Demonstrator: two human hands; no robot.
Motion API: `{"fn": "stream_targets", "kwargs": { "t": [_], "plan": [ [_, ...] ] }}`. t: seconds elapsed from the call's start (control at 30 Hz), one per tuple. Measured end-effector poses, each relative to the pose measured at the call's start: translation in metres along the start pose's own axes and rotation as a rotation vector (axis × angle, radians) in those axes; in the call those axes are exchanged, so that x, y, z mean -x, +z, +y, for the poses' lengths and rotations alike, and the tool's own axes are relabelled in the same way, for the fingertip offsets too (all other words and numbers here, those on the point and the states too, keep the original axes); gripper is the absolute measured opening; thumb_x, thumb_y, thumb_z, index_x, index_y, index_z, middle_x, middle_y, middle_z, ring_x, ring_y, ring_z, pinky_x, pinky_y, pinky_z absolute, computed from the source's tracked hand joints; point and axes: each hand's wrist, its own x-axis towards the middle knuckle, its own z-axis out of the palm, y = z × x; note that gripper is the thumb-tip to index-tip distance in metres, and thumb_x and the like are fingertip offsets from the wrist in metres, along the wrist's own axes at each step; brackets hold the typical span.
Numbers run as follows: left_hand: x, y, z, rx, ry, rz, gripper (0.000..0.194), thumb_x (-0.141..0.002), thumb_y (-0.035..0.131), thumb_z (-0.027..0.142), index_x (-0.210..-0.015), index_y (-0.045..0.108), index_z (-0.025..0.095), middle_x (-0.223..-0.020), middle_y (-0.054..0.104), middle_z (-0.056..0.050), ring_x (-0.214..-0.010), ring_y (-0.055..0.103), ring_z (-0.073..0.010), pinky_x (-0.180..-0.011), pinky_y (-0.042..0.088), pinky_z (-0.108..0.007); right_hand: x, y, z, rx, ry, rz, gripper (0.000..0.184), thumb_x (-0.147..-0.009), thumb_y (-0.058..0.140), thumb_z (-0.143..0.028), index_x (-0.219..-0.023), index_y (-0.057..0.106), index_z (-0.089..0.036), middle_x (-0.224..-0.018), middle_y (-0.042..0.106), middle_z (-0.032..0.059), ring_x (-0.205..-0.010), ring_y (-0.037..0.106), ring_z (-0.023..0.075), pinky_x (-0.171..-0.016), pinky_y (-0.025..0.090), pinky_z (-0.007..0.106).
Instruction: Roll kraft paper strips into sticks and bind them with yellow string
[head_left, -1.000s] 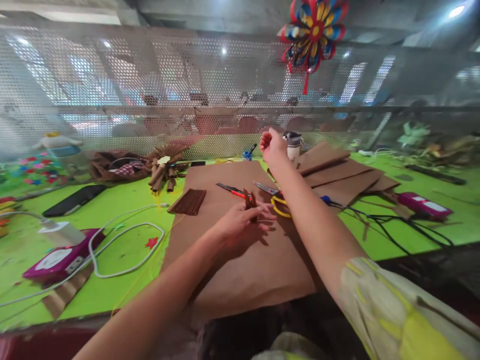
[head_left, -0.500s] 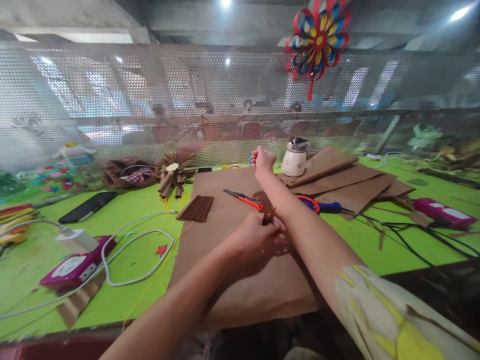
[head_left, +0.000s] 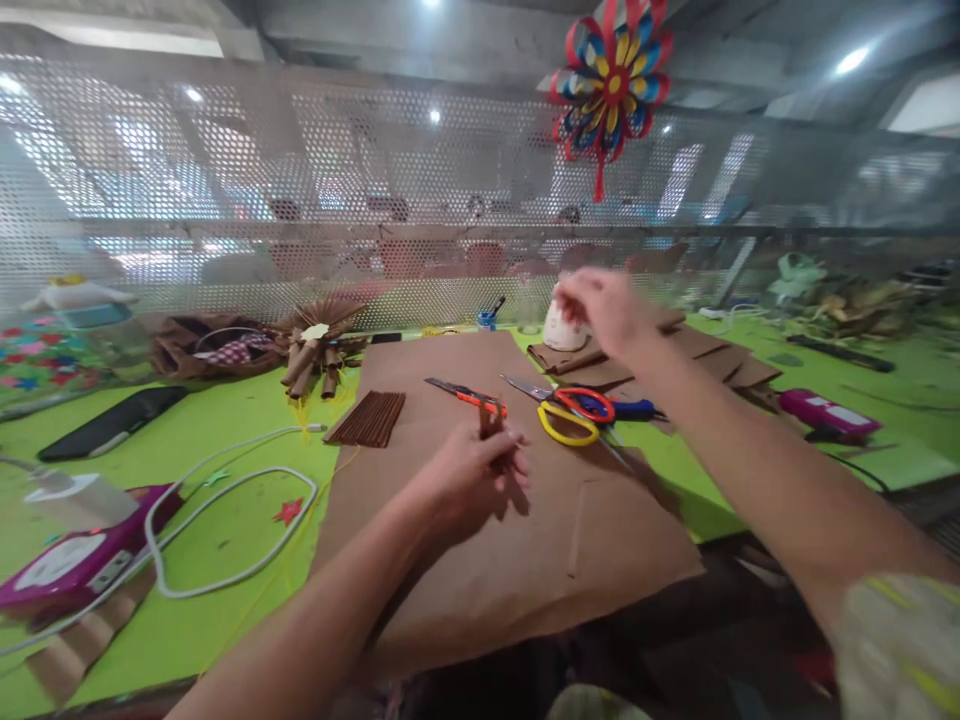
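Swung right grip [head_left: 604,308] rightward, part-hiding bottle [head_left: 561,333], baring scissors [head_left: 557,396]; clamps brown strips [head_left: 491,417] upright in left grip [head_left: 476,467]; cannot tell right's closure.

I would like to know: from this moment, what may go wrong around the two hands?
The left hand, holding a small brown piece, appears near the red cutter and might brush it.
The scissors lie uncovered on the brown sheet; a careless hand might catch their pointed end.
The right hand overlaps the white jar in this view; it might knock the jar, though depth is unclear.
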Motion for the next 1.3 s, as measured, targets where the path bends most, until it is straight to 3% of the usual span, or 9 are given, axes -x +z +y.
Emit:
{"fn": "stream_targets", "kwargs": {
  "t": [0.13, 0.23, 0.37, 0.5, 0.63, 0.7, 0.9, 1.17, 1.3],
  "plan": [
    [-0.005, -0.011, 0.005, 0.074, 0.071, 0.257, 0.013, -0.078, 0.058, 0.021, -0.078, 0.059, 0.009, -0.052, 0.056, -0.001, -0.038, 0.047, -0.0053, -0.037, 0.029, -0.015, 0.103, 0.002, -0.004, 0.469, -0.215, -0.897, 0.012, -0.079, 0.057, -0.022, -0.083, 0.068, -0.018, -0.084, 0.065, 0.005, -0.083, 0.058, 0.017, -0.078, 0.045, 0.031],
    [-0.008, -0.012, 0.003, 0.13, 0.049, 0.299, 0.01, -0.077, 0.057, 0.02, -0.078, 0.058, 0.01, -0.052, 0.054, 0.001, -0.036, 0.042, -0.0041, -0.037, 0.028, -0.016, 0.161, -0.006, -0.017, 0.609, -0.209, -1.06, 0.019, -0.08, 0.058, -0.027, -0.095, 0.065, -0.017, -0.108, 0.061, 0.0098, -0.103, 0.051, 0.0219, -0.088, 0.041, 0.035],
    [-0.011, -0.012, -0.005, 0.063, 0.004, 0.251, 0.012, -0.078, 0.057, 0.022, -0.081, 0.057, 0.01, -0.055, 0.054, 0.001, -0.038, 0.043, -0.0054, -0.04, 0.033, -0.018, 0.198, -0.033, -0.038, 0.659, -0.148, -0.974, 0.019, -0.08, 0.062, -0.032, -0.092, 0.063, -0.017, -0.109, 0.059, 0.0093, -0.103, 0.049, 0.0219, -0.085, 0.04, 0.034],
    [-0.015, -0.015, -0.01, -0.042, -0.018, 0.245, 0.015, -0.078, 0.057, 0.023, -0.081, 0.057, 0.009, -0.056, 0.054, -0.001, -0.046, 0.05, -0.0082, -0.04, 0.031, -0.017, 0.192, -0.069, -0.035, 0.737, -0.094, -0.807, 0.023, -0.085, 0.055, -0.031, -0.067, 0.058, -0.017, -0.068, 0.058, 0.0032, -0.068, 0.052, 0.0152, -0.066, 0.039, 0.028],
    [-0.015, -0.015, -0.01, -0.104, -0.034, 0.246, 0.016, -0.078, 0.057, 0.025, -0.082, 0.056, 0.01, -0.057, 0.055, -0.001, -0.047, 0.053, -0.0091, -0.04, 0.031, -0.018, 0.144, -0.093, 0.008, 1.05, -0.066, -0.514, 0.017, -0.087, 0.046, -0.019, -0.085, 0.062, -0.015, -0.09, 0.062, 0.0099, -0.087, 0.055, 0.0203, -0.08, 0.04, 0.032],
    [-0.014, -0.014, -0.009, -0.121, -0.035, 0.251, 0.016, -0.078, 0.057, 0.025, -0.082, 0.056, 0.01, -0.057, 0.055, 0.0, -0.046, 0.051, -0.0085, -0.04, 0.031, -0.018, 0.12, -0.096, 0.036, 1.17, -0.028, -0.511, 0.027, -0.078, 0.052, -0.011, -0.103, 0.061, -0.014, -0.11, 0.059, 0.014, -0.105, 0.049, 0.0257, -0.088, 0.037, 0.036],
    [-0.013, -0.013, -0.009, -0.17, -0.052, 0.235, 0.018, -0.079, 0.058, 0.028, -0.083, 0.056, 0.01, -0.058, 0.055, 0.0, -0.047, 0.051, -0.0082, -0.041, 0.032, -0.018, 0.092, -0.087, 0.081, 1.175, 0.035, -0.607, 0.038, -0.071, 0.053, -0.006, -0.107, 0.061, -0.014, -0.104, 0.061, 0.0134, -0.1, 0.054, 0.0251, -0.086, 0.039, 0.033],
    [-0.012, -0.011, -0.006, -0.18, -0.073, 0.223, 0.016, -0.079, 0.058, 0.027, -0.08, 0.054, 0.012, -0.056, 0.055, 0.0, -0.044, 0.05, -0.0083, -0.04, 0.034, -0.018, 0.082, -0.166, 0.042, 1.039, 0.148, -0.692, 0.029, -0.069, 0.056, -0.014, -0.096, 0.066, -0.018, -0.092, 0.064, 0.0063, -0.085, 0.058, 0.0222, -0.076, 0.042, 0.029],
    [-0.015, -0.014, -0.008, -0.165, -0.072, 0.21, 0.018, -0.078, 0.059, 0.029, -0.08, 0.055, 0.012, -0.056, 0.055, 0.0, -0.045, 0.051, -0.0091, -0.039, 0.033, -0.018, 0.1, -0.196, 0.031, 0.346, 0.453, -0.463, 0.03, -0.074, 0.057, -0.026, -0.101, 0.062, -0.015, -0.079, 0.064, 0.0046, -0.073, 0.059, 0.0199, -0.071, 0.045, 0.032]
  ]
}}
